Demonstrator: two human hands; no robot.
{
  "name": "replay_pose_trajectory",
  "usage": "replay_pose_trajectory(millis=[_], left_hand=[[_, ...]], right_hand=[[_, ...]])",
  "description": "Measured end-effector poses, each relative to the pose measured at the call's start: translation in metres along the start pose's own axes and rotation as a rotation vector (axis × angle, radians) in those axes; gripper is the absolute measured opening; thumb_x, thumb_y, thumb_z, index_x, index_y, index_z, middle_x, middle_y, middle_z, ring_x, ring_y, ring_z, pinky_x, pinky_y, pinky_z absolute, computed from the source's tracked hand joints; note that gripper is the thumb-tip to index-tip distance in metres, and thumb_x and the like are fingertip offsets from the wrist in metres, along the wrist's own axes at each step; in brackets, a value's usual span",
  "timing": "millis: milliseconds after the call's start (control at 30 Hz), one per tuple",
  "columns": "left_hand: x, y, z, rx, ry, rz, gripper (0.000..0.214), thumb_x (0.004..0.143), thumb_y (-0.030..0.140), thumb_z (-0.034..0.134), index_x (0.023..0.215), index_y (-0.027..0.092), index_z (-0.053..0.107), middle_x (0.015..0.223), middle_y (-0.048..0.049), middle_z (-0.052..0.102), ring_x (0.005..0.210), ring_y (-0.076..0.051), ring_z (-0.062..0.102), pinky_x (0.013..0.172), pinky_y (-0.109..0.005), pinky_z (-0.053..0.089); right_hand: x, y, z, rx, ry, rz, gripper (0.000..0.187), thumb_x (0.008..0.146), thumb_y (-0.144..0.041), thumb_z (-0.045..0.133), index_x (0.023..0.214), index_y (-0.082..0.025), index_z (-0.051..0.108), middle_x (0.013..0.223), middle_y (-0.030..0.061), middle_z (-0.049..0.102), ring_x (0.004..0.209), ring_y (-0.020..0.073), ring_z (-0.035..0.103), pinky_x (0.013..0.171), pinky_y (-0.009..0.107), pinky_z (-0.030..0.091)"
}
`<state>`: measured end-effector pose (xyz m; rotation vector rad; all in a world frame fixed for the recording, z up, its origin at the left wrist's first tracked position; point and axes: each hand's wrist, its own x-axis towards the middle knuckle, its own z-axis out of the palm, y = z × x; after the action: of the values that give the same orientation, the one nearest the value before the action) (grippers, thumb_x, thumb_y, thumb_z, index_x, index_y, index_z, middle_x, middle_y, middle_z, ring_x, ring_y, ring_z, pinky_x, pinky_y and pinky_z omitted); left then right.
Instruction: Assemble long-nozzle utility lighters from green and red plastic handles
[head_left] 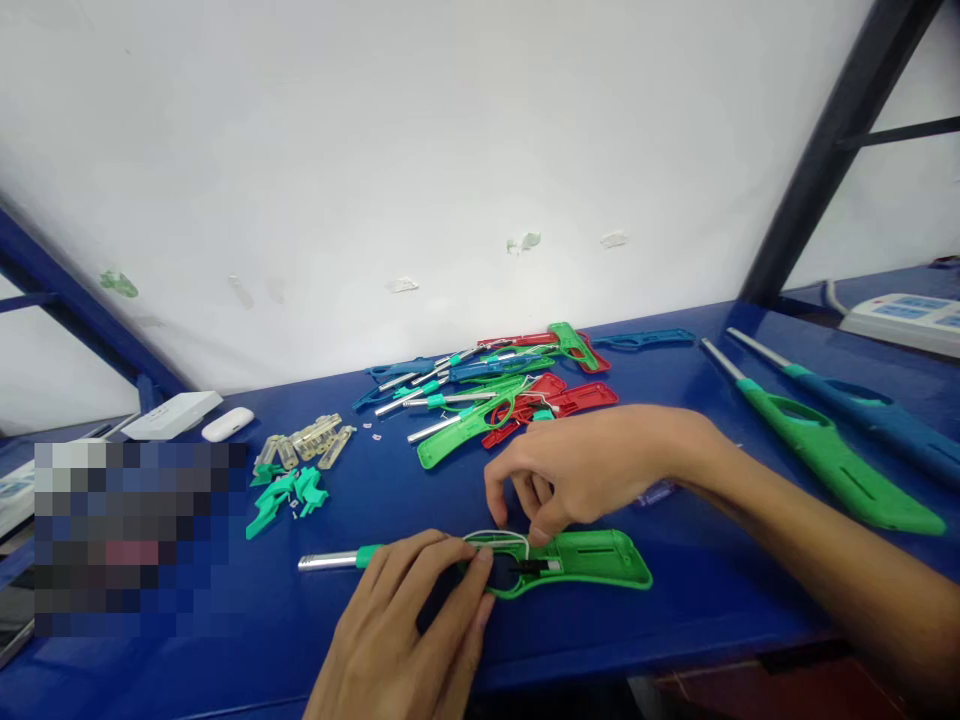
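Note:
An opened green gas lighter half-shell [600, 560] lies on the blue table, its inside facing up. A metal tube [328, 562] with a teal collar sticks out at its left end. My left hand [409, 610] lies over the shell's neck and holds it down, covering that part. A thin white wire [480, 535] loops along the upper edge, and a black part with a pale end [541, 566] sits inside. My right hand [577, 470] is bent over the wire from above, thumb and index fingertips apart and close to it.
Behind lies a pile of green, red and blue lighter shells with metal tubes [461, 425]. Clear fuel tanks [315, 438] and teal triggers [277, 500] are at left, near a white earbud case [228, 424]. Whole green [825, 450] and blue [877, 405] lighters lie right.

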<state>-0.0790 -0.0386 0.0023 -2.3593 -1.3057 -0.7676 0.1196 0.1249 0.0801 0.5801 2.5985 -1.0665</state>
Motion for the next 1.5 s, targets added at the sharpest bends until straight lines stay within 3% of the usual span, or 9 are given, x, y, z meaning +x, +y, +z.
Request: replay_pose_trajectory(millis=[300, 600, 733, 933, 1033, 1233, 1500], left_hand=[[0.0, 0.007, 0.006, 0.11, 0.014, -0.005, 0.031, 0.105, 0.017, 0.044, 0.126, 0.019, 0.067, 0.111, -0.0062, 0.077, 0.101, -0.025, 0.072, 0.086, -0.04, 0.058], [-0.002, 0.008, 0.008, 0.038, 0.006, -0.032, 0.032, 0.098, 0.01, 0.051, 0.125, 0.016, 0.067, 0.111, -0.0107, 0.074, 0.103, -0.028, 0.069, 0.084, -0.044, 0.061], [-0.003, 0.008, 0.009, 0.036, 0.005, -0.052, 0.033, 0.096, 0.009, 0.052, 0.125, 0.017, 0.067, 0.111, -0.0107, 0.074, 0.102, -0.029, 0.069, 0.083, -0.045, 0.062], [-0.002, 0.012, 0.012, 0.062, 0.002, -0.112, 0.026, 0.099, 0.025, 0.056, 0.122, 0.018, 0.065, 0.111, -0.0126, 0.072, 0.102, -0.032, 0.069, 0.081, -0.048, 0.063], [0.001, 0.014, 0.013, 0.043, 0.008, -0.13, 0.023, 0.099, 0.029, 0.058, 0.118, 0.019, 0.064, 0.108, -0.0121, 0.071, 0.099, -0.031, 0.069, 0.08, -0.046, 0.064], [0.005, 0.015, 0.014, -0.05, 0.046, -0.154, 0.016, 0.096, 0.013, 0.056, 0.106, 0.02, 0.065, 0.097, -0.0083, 0.069, 0.084, -0.025, 0.068, 0.069, -0.038, 0.063], [-0.01, 0.01, -0.001, -0.005, -0.153, -0.059, 0.031, 0.102, 0.021, 0.054, 0.132, 0.02, 0.063, 0.122, -0.011, 0.069, 0.108, -0.026, 0.071, 0.086, -0.034, 0.066]], right_hand=[[0.0, 0.0, 0.001, -0.001, 0.002, 0.001, 0.031, 0.086, -0.032, 0.072, 0.115, -0.022, 0.068, 0.09, -0.0002, 0.076, 0.08, 0.0179, 0.071, 0.062, 0.025, 0.047], [-0.004, 0.003, -0.004, -0.012, 0.087, -0.029, 0.026, 0.095, -0.041, 0.065, 0.109, -0.022, 0.075, 0.094, 0.0022, 0.079, 0.081, 0.0176, 0.071, 0.065, 0.025, 0.048], [0.002, 0.003, 0.0, -0.009, 0.09, -0.064, 0.02, 0.093, -0.035, 0.068, 0.103, -0.021, 0.077, 0.092, 0.0014, 0.079, 0.079, 0.0159, 0.071, 0.065, 0.024, 0.049], [0.009, 0.002, 0.004, 0.022, 0.062, -0.097, 0.016, 0.089, -0.025, 0.07, 0.102, -0.018, 0.077, 0.089, 0.0003, 0.08, 0.079, 0.0137, 0.073, 0.066, 0.02, 0.051], [0.011, 0.002, 0.005, 0.032, 0.044, -0.109, 0.016, 0.089, -0.027, 0.071, 0.1, -0.017, 0.077, 0.088, 0.0014, 0.08, 0.078, 0.0143, 0.073, 0.066, 0.02, 0.052], [0.012, 0.0, 0.009, 0.023, 0.033, -0.135, 0.014, 0.087, -0.025, 0.069, 0.095, -0.017, 0.077, 0.081, -0.0002, 0.077, 0.072, 0.0135, 0.071, 0.062, 0.02, 0.05], [0.011, 0.0, 0.009, 0.036, 0.04, -0.173, 0.003, 0.082, -0.025, 0.07, 0.084, -0.025, 0.073, 0.077, -0.0019, 0.075, 0.07, 0.0163, 0.071, 0.06, 0.025, 0.052]])
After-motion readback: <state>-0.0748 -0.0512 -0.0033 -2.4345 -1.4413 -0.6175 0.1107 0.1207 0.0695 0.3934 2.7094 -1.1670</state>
